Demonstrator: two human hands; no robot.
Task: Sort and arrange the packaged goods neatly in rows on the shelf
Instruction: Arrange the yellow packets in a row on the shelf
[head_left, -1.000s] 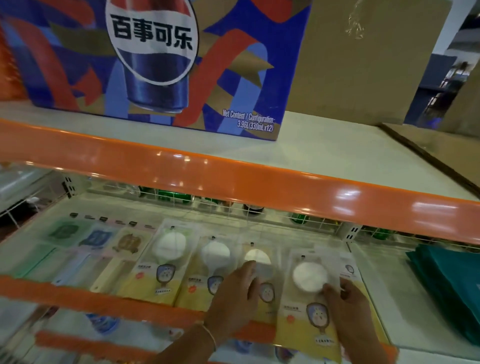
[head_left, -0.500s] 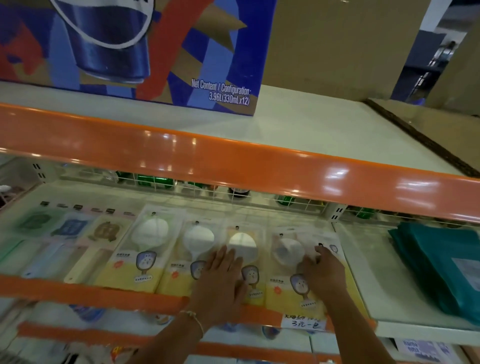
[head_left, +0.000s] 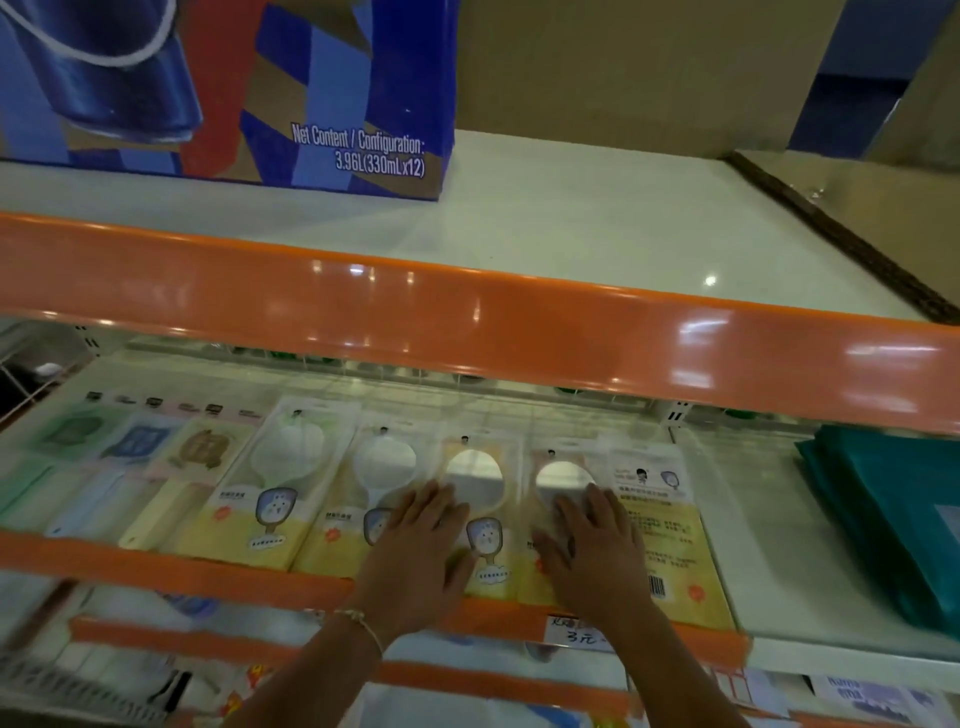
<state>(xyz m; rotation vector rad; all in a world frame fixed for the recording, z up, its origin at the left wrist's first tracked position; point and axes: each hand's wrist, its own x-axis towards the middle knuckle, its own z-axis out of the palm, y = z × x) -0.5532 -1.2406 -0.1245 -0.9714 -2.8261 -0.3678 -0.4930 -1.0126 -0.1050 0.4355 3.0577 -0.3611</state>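
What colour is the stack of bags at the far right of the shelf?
Teal, a dark blue-green. The stack of bags shows in the head view, lying flat at the shelf's right end.

Orange trim (head_left: 467, 317) fronts the pale shelf (head_left: 571, 228); yellow-and-clear packets (head_left: 249, 499) with white discs, teal bags (head_left: 893, 514) at its right edge, blue-red-gold box (head_left: 291, 88) above.

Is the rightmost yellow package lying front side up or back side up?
Back side up: the rightmost yellow package shows dense text and a barcode.
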